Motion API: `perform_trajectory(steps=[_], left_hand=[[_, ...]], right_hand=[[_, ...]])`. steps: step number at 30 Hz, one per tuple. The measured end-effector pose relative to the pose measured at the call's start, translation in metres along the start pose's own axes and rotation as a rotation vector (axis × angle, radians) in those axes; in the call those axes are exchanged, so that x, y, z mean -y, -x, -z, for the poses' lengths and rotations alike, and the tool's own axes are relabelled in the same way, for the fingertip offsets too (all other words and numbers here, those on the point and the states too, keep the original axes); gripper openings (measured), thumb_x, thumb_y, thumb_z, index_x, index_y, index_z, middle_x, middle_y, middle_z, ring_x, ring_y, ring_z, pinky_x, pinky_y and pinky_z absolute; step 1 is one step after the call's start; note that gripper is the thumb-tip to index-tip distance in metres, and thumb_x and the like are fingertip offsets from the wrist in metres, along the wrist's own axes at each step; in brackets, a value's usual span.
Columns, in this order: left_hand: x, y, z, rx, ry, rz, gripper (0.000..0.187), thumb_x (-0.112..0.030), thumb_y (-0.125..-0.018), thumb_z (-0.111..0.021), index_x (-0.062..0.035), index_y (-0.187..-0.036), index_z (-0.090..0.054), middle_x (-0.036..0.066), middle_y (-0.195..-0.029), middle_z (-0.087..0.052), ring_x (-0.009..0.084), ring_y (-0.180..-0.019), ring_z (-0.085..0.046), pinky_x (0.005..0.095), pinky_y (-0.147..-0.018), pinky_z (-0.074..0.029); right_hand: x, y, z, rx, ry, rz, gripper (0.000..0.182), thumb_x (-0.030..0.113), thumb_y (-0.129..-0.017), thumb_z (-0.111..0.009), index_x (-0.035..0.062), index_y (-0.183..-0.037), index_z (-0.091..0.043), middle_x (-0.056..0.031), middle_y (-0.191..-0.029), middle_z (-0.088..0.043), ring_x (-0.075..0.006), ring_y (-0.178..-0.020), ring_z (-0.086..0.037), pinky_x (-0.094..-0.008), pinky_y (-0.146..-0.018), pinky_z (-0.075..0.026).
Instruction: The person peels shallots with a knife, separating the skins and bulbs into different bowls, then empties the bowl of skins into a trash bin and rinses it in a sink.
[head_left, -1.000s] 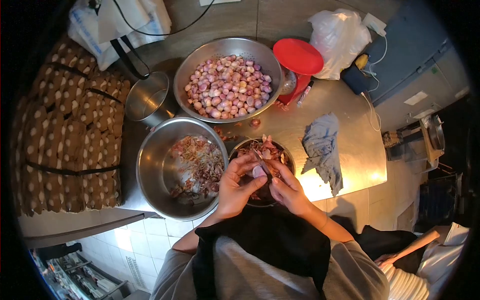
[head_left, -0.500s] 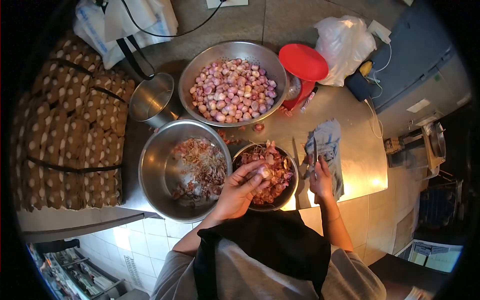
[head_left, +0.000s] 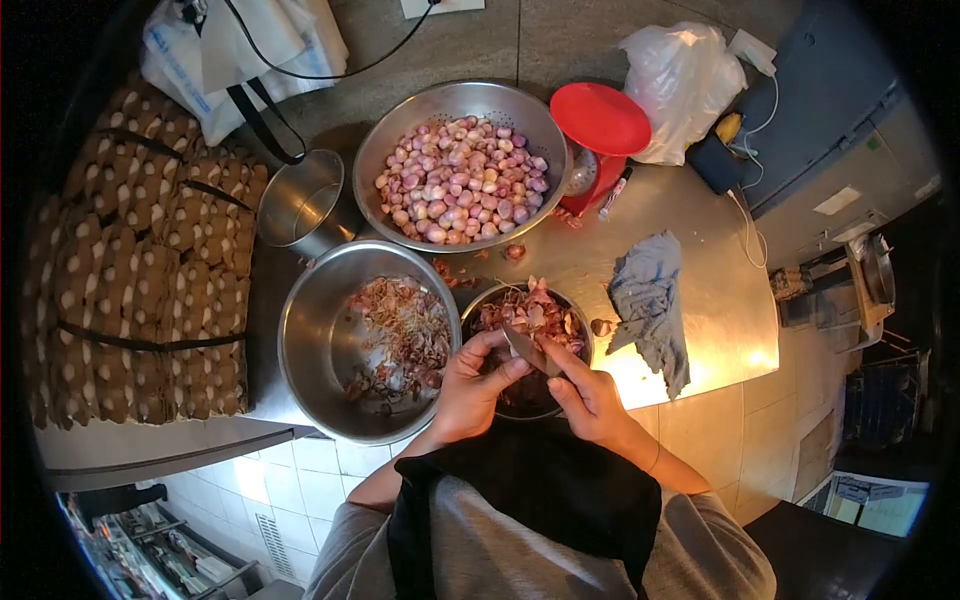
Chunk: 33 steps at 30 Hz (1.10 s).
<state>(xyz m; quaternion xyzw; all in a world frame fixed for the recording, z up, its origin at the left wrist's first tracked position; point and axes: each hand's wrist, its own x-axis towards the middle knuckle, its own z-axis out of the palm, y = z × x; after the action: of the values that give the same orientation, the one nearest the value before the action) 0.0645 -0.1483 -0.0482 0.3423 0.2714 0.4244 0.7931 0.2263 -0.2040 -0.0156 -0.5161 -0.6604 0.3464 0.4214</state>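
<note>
My left hand (head_left: 474, 384) is closed around a shallot, mostly hidden behind the fingers and the blade. In my right hand (head_left: 590, 398) is a small knife (head_left: 530, 352), its blade pointing up and left against the shallot. Both hands are over the smaller bowl (head_left: 586, 340), which holds reddish shallots and skins. Left of it, a wide steel bowl (head_left: 309, 330) contains loose peelings. Behind them stands a large colander (head_left: 372, 180) full of peeled pinkish shallots (head_left: 460, 180).
A crumpled blue cloth (head_left: 648, 300) lies on the steel table (head_left: 725, 310) at right. Behind it are a red scale (head_left: 600, 120), a marker and a white plastic bag (head_left: 680, 90). Egg trays (head_left: 150, 270) are stacked at left beside a steel pot (head_left: 303, 205).
My right hand has moved left from above the cloth, bringing the knife to the shallot in my left hand. A lone shallot left of the cloth now shows.
</note>
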Motion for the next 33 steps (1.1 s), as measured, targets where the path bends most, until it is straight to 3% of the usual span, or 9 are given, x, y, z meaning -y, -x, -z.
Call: perform_trajectory(steps=[2, 5, 8, 12, 15, 20, 22, 23, 33], left_hand=[[0.000, 0.000, -0.001, 0.014, -0.034, -0.018, 0.031, 0.003, -0.078, -0.057, -0.0062, -0.108, -0.053, 0.005, -0.109, -0.053, 0.0127, -0.096, -0.053, 0.0264, -0.084, -0.042], [-0.006, 0.000, -0.009, -0.003, 0.001, 0.017, 0.033, 0.000, -0.080, -0.056, -0.0046, -0.111, -0.050, 0.007, -0.109, -0.054, 0.0135, -0.095, -0.053, 0.0272, -0.083, -0.044], [-0.014, 0.001, -0.018, -0.009, 0.062, 0.045, 0.033, -0.004, -0.083, -0.053, -0.0040, -0.115, -0.047, 0.009, -0.113, -0.052, 0.0145, -0.096, -0.052, 0.0273, -0.082, -0.044], [-0.017, 0.001, -0.012, 0.050, 0.157, 0.111, 0.033, -0.009, -0.087, -0.045, -0.0051, -0.120, -0.042, 0.010, -0.118, -0.048, 0.0160, -0.102, -0.050, 0.0282, -0.084, -0.044], [-0.021, -0.001, -0.009, 0.057, 0.248, 0.202, 0.032, -0.011, -0.088, -0.045, -0.0070, -0.120, -0.041, 0.006, -0.115, -0.050, 0.0147, -0.102, -0.050, 0.0294, -0.086, -0.042], [-0.012, 0.001, -0.007, 0.004, 0.340, 0.154, 0.026, -0.006, -0.086, -0.048, -0.0072, -0.112, -0.046, 0.005, -0.112, -0.051, 0.0138, -0.103, -0.050, 0.0278, -0.087, -0.040], [-0.008, 0.000, -0.006, -0.008, 0.331, 0.109, 0.025, -0.004, -0.085, -0.050, -0.0076, -0.109, -0.047, 0.004, -0.112, -0.052, 0.0134, -0.103, -0.049, 0.0276, -0.088, -0.040], [-0.005, -0.001, -0.007, 0.000, 0.312, 0.078, 0.025, -0.003, -0.084, -0.050, -0.0078, -0.108, -0.048, 0.004, -0.112, -0.052, 0.0132, -0.103, -0.049, 0.0276, -0.088, -0.040], [0.011, 0.003, -0.010, 0.049, 0.290, 0.005, 0.030, 0.004, -0.080, -0.053, -0.0091, -0.106, -0.049, 0.002, -0.113, -0.051, 0.0120, -0.105, -0.048, 0.0280, -0.089, -0.038]], right_hand=[[-0.010, 0.002, -0.005, -0.081, 0.064, 0.108, 0.040, 0.018, -0.089, -0.044, -0.0003, -0.124, -0.038, -0.0142, -0.095, -0.060, -0.0246, -0.080, -0.062, -0.0261, -0.066, -0.046], [-0.009, 0.007, -0.001, 0.058, -0.759, -0.354, 0.039, 0.020, -0.091, -0.040, 0.0017, -0.125, -0.037, -0.0030, -0.066, -0.050, -0.0114, -0.053, -0.048, -0.0206, -0.048, -0.037], [-0.009, 0.004, 0.003, 0.014, -0.879, -0.414, 0.039, 0.020, -0.092, -0.038, 0.0033, -0.127, -0.036, 0.0043, -0.059, -0.032, -0.0042, -0.048, -0.028, -0.0173, -0.044, -0.024], [-0.008, -0.002, 0.010, -0.064, -0.770, -0.389, 0.043, 0.020, -0.092, -0.038, 0.0032, -0.131, -0.030, 0.0049, -0.062, -0.034, -0.0030, -0.049, -0.029, -0.0167, -0.045, -0.023], [-0.017, 0.003, 0.009, -0.014, -0.475, -0.302, 0.044, 0.017, -0.091, -0.039, 0.0029, -0.131, -0.028, -0.0058, -0.097, -0.053, -0.0128, -0.077, -0.052, -0.0223, -0.067, -0.041], [-0.005, 0.008, 0.000, 0.064, -0.230, -0.194, 0.045, 0.016, -0.089, -0.043, 0.0022, -0.130, -0.031, -0.0172, -0.125, -0.043, -0.0248, -0.107, -0.050, -0.0283, -0.088, -0.038], [-0.003, 0.007, -0.005, 0.034, -0.043, -0.026, 0.046, 0.017, -0.088, -0.045, 0.0024, -0.129, -0.032, -0.0202, -0.121, -0.045, -0.0278, -0.106, -0.052, -0.0288, -0.086, -0.040], [-0.008, 0.005, -0.007, -0.004, 0.087, 0.127, 0.046, 0.017, -0.088, -0.044, -0.0027, -0.128, -0.031, -0.0217, -0.116, -0.050, -0.0270, -0.078, -0.062, -0.0277, -0.066, -0.045], [-0.005, -0.003, -0.009, -0.113, 0.214, 0.141, 0.050, 0.020, -0.084, -0.050, 0.0062, -0.129, -0.035, -0.0170, -0.074, -0.061, -0.0291, -0.057, -0.059, -0.0337, -0.050, -0.045]])
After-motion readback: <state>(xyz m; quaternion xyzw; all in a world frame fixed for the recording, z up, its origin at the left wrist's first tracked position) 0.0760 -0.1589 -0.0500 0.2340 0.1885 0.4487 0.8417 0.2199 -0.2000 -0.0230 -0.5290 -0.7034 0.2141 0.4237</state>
